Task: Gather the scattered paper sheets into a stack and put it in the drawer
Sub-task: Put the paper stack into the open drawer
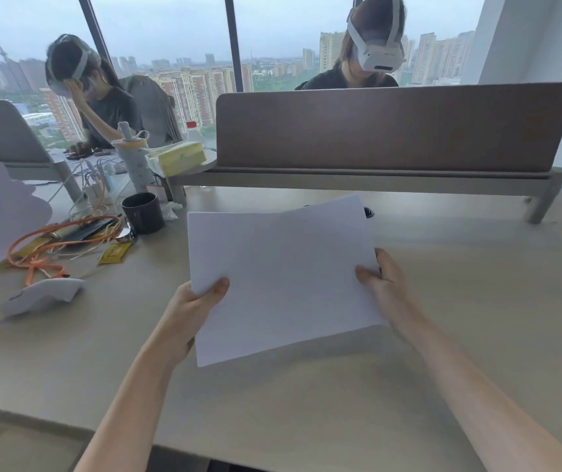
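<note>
both hands (pixel 191 313) gripping paper stack (pixel 283 281) above desk (pixel 477 301)

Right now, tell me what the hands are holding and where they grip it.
Both hold the paper stack: left hand pinches its near-left corner, right hand grips its right edge.

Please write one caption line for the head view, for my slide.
Both hands, left and right, hold the paper stack above the desk.
</note>
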